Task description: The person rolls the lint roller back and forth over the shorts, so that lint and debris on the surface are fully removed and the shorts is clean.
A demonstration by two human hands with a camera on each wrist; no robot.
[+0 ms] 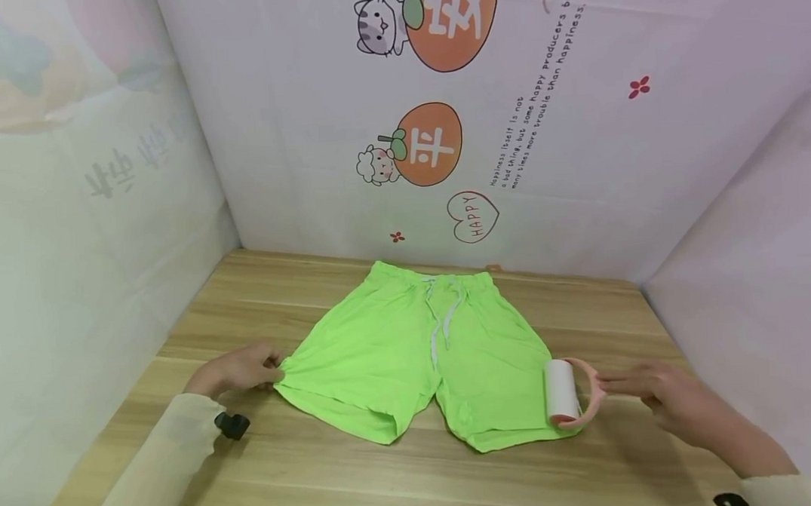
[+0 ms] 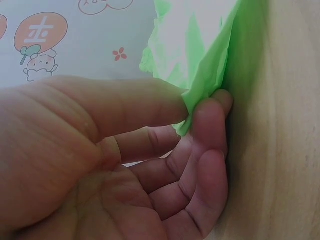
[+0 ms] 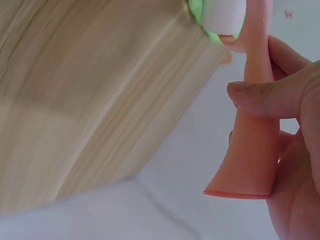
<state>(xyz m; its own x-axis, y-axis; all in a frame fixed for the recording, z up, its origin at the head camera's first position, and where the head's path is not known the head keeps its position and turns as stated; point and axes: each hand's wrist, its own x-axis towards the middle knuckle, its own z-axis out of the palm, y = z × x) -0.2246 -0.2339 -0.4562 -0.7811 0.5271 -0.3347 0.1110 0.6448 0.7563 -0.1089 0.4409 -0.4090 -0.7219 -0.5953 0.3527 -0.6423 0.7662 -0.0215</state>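
Note:
Neon green shorts (image 1: 389, 337) with white drawstrings lie spread on the wooden table, waistband toward the back wall. My left hand (image 1: 247, 368) pinches the outer hem corner of the left leg; the left wrist view shows the green cloth (image 2: 200, 65) between thumb and forefinger. In my right hand (image 1: 677, 400) is a pink lint roller, gripped by its flared handle (image 3: 252, 145) with the thumb across it. The white roll (image 1: 561, 389) of the lint roller rests on the outer edge of the right leg, near the hem.
The wooden table (image 1: 306, 469) meets a white printed backdrop (image 1: 305, 136) behind the shorts. White side walls rise at left (image 1: 72, 245) and right (image 1: 751, 230). A small black device (image 1: 232, 425) is strapped at the left wrist.

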